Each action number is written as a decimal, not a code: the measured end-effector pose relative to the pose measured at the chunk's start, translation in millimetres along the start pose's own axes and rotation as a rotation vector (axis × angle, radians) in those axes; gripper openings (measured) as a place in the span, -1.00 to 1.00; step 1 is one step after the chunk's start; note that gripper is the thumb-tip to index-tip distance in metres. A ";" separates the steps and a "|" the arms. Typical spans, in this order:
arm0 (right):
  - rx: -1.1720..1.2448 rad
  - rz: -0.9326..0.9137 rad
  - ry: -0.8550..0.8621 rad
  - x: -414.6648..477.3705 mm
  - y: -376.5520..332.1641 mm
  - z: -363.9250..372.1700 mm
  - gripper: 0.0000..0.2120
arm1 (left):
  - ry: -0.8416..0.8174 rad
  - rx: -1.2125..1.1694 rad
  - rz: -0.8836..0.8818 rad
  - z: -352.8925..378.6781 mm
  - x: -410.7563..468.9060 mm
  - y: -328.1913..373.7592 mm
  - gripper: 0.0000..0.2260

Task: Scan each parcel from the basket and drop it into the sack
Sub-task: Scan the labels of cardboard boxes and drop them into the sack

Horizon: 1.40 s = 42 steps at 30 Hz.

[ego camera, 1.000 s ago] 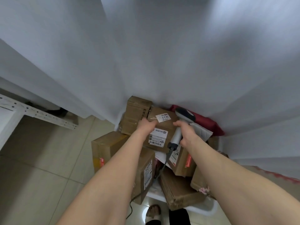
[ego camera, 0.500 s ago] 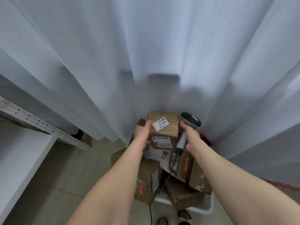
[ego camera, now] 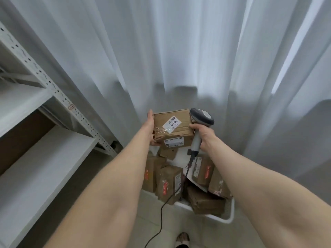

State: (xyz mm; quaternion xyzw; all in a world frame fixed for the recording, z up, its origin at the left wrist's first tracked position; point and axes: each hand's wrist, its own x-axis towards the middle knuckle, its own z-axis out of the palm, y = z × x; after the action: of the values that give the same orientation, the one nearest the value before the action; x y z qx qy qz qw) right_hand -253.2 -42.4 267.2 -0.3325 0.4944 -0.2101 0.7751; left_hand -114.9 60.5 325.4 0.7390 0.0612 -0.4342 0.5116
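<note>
A parcel stockroom or courier pick-up point: grey slotted-metal shelving (ego camera: 53,90) on the left, a white basket (ego camera: 231,212) heaped with taped, labelled cardboard parcels (ego camera: 168,183), a corded barcode scanner (ego camera: 201,119), a pale tiled floor (ego camera: 179,222)

The parcel (ego camera: 180,134) is matt brown cardboard, creased, with glossy clear tape (ego camera: 161,131) crinkled over one corner and a smooth white paper label (ego camera: 171,124). The scanner (ego camera: 201,117) is smooth grey plastic with a faint sheen, its cable (ego camera: 162,212) black and rubbery. The basket (ego camera: 231,213) has a glossy white plastic rim; the curtain (ego camera: 179,51) is soft matt white cloth; the shelf upright (ego camera: 59,93) is grey painted perforated metal
</note>
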 end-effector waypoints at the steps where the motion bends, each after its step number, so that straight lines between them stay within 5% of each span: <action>1: -0.025 -0.008 -0.018 -12.2 2.0 -4.4 -0.71 | -0.002 -0.015 -0.007 -2.9 -13.6 -3.8 -0.35; 9: -0.077 -0.038 -0.155 -88.1 21.2 -31.8 -0.77 | 0.097 -0.108 0.013 -19.5 -96.0 -38.9 -0.83; 15: -0.060 -0.112 -0.168 -116.0 31.0 -28.2 -0.80 | 0.126 -0.003 0.258 -30.2 -118.0 -48.6 -0.86; 24: 0.149 -0.022 -0.148 -123.7 49.3 -12.1 -0.64 | 0.061 0.084 0.251 -58.3 -117.0 -51.2 -0.52; 28: 0.126 -0.054 -0.101 -122.3 44.4 -3.9 -0.55 | -0.037 0.138 0.251 -63.2 -116.8 -48.4 -0.57; 35: 0.060 -0.070 -0.072 -121.5 37.6 8.3 -0.82 | -0.092 0.069 0.127 -75.9 -111.0 -33.6 -0.29; 42: 0.097 -0.089 -0.151 -123.5 43.7 17.5 -0.71 | -0.046 -0.070 -0.001 -82.4 -108.3 -27.7 -0.53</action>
State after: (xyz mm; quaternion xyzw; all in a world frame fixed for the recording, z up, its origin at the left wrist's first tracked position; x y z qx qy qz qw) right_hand -289.6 74.1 318.1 -0.3311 0.4084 -0.2426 0.8153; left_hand -148.6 178.5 390.4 0.7104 0.0651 -0.4488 0.5383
